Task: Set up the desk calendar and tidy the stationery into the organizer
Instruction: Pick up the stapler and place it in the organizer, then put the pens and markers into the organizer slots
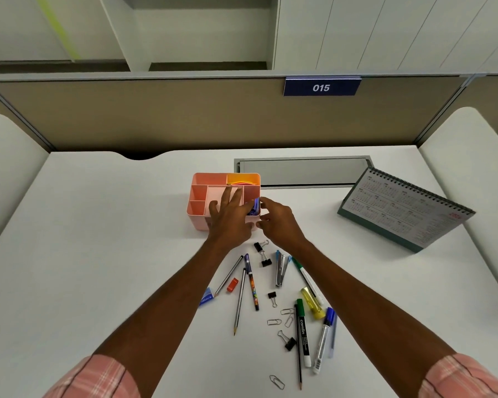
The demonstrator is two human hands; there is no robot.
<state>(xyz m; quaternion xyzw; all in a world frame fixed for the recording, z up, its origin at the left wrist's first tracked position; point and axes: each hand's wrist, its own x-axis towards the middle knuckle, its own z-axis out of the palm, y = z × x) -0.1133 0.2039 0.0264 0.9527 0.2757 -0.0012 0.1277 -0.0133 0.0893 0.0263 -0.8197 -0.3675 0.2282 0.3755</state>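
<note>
The pink organizer [197,196] stands mid-desk with yellow sticky notes [242,179] in its back right compartment. My left hand [230,216] lies spread over its front wall and middle compartment, holding nothing. My right hand [279,222] pinches a small blue item [256,205] that sits in the front right compartment. The desk calendar [406,208] stands upright as a tent at the right. Loose between my forearms lie pencils [239,300], a patterned pen [252,282], a green marker [303,331], a yellow highlighter [312,303], a blue pen [324,340], binder clips [263,254] and paper clips [274,322].
A grey cable hatch [302,170] is set into the desk behind the organizer. A tan partition [184,116] with a "015" label closes off the back. An orange sharpener [232,284], a blue eraser [206,297] and a metal stapler remover [280,268] also lie nearby.
</note>
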